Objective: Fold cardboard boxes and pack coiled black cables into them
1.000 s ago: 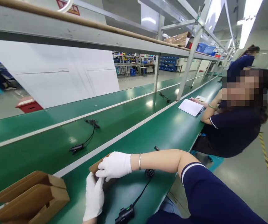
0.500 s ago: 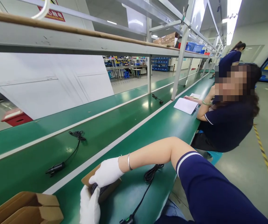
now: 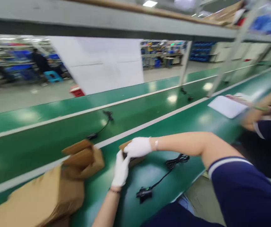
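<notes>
Both white-gloved hands meet at a small open cardboard box (image 3: 136,161) on the green bench. My left hand (image 3: 121,170) grips its near left end, thumb and fingers closed at the opening. My right hand (image 3: 139,147) lies over the top with fingers bent down onto the box, hiding most of it. Something dark, like a black cable, shows between the fingertips; blur hides its detail. To the right of the box lies a black corded device (image 3: 145,193) with its coiled cable (image 3: 176,160).
Brown cardboard boxes (image 3: 41,195) are piled at the left, one with flaps up (image 3: 85,157). On the belt lies another corded device (image 3: 93,136). A co-worker's arm (image 3: 256,110) rests by white paper (image 3: 227,105). A shelf beam (image 3: 126,23) crosses above.
The view has swung left, showing more of the piled boxes and my left forearm. Both hands stay together at the small box, in much the same hold.
</notes>
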Available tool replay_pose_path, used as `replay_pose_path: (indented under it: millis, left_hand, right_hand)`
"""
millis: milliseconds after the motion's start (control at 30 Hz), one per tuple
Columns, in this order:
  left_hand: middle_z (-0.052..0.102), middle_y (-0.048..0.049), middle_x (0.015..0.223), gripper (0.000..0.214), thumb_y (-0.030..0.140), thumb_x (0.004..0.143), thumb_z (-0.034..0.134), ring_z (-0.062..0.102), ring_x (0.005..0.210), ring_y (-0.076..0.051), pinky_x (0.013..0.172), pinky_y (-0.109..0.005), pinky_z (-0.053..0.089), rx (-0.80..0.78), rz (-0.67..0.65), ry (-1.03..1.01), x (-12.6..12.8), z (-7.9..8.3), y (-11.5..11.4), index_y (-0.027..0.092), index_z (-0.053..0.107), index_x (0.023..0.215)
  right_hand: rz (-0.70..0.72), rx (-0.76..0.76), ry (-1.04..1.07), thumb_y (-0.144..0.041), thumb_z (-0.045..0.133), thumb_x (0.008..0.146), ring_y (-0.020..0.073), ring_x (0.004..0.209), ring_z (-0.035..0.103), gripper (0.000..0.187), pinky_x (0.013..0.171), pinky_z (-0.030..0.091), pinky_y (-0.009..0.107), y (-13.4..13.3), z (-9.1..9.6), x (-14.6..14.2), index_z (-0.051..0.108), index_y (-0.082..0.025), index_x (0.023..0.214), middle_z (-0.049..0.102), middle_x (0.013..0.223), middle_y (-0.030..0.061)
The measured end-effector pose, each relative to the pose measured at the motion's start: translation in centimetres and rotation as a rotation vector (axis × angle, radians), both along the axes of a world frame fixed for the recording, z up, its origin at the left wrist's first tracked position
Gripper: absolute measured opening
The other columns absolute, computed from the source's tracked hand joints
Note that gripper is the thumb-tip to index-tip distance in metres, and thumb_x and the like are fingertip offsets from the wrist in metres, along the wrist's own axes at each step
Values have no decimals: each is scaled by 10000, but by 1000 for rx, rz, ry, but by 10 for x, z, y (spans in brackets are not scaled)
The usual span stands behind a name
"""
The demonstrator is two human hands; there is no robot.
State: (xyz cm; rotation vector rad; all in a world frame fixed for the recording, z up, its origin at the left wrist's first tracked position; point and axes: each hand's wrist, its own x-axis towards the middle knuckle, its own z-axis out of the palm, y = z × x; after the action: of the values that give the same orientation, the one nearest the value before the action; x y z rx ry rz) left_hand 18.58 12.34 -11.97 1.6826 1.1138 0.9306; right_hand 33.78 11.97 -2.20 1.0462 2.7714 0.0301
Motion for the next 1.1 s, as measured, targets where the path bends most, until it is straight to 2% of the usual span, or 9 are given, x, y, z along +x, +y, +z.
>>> replay_pose_path:
  millis: [67,233,400,500,600,733,867,1000,1100]
  left_hand:
    - [536,-142,1304,446,334,806,457,513,1216,-256,1074,-442,375,-36,-68,-40,0,-1,2,152,420,1212]
    - [514,-103,1371,466,280,840,454,494,1259,-210,1090,-390,371,-54,-120,-121,-3,-13,10,178,380,1288]
    - [430,-111,1443,530,324,866,465,408,1336,-224,1139,-395,305,-98,-231,-274,-6,-21,8,170,312,1350]
    - [399,-108,1466,546,357,882,465,371,1363,-234,1149,-400,290,-124,-258,-303,-10,-25,8,176,295,1368]
    - [391,-123,1467,665,385,843,548,371,1363,-264,1148,-438,290,-123,-278,-233,-14,-30,5,186,248,1402]
    - [413,-153,1433,979,318,668,749,431,1315,-298,1112,-489,335,-76,-218,-62,-12,-34,-2,206,158,1440]
    - [437,-128,1415,888,282,669,755,451,1299,-287,1100,-490,356,-18,-197,-65,-7,-32,-4,226,249,1396]
    - [430,-136,1425,902,244,658,771,435,1318,-282,1121,-485,333,29,-204,-88,-6,-32,-2,210,242,1387]
    - [435,-139,1424,918,243,657,777,442,1316,-275,1121,-480,339,44,-231,-107,-6,-36,0,205,226,1389]
  right_hand:
    - [-3,65,-40,-186,427,951,204,810,626,220,596,439,292,0,-7,10,639,-149,905,645,987,86]
    - [-109,99,-95,-170,397,951,210,827,623,258,572,443,280,6,-22,22,625,-174,1071,607,1049,104]
    - [-91,102,-140,-160,396,944,233,784,649,273,555,440,289,2,-13,9,625,-185,1092,632,926,102]
    - [-82,53,-171,-153,411,933,229,747,662,252,564,442,292,4,-7,2,654,-156,998,657,870,112]
    - [-21,24,-160,-130,425,912,230,721,668,234,559,442,296,5,-7,-5,657,-134,882,679,819,115]
    - [110,68,-192,-62,459,846,238,674,657,200,535,432,309,6,-14,-12,653,-98,813,678,729,138]
    - [243,53,-247,-42,481,798,235,619,635,186,515,411,313,11,-15,-16,653,-97,752,674,679,138]
    - [284,57,-250,-36,518,742,218,569,613,155,507,381,296,14,-14,-12,628,-116,668,667,643,115]
    - [309,85,-238,-36,509,743,201,541,599,151,497,355,276,14,-16,-6,620,-122,687,664,640,93]
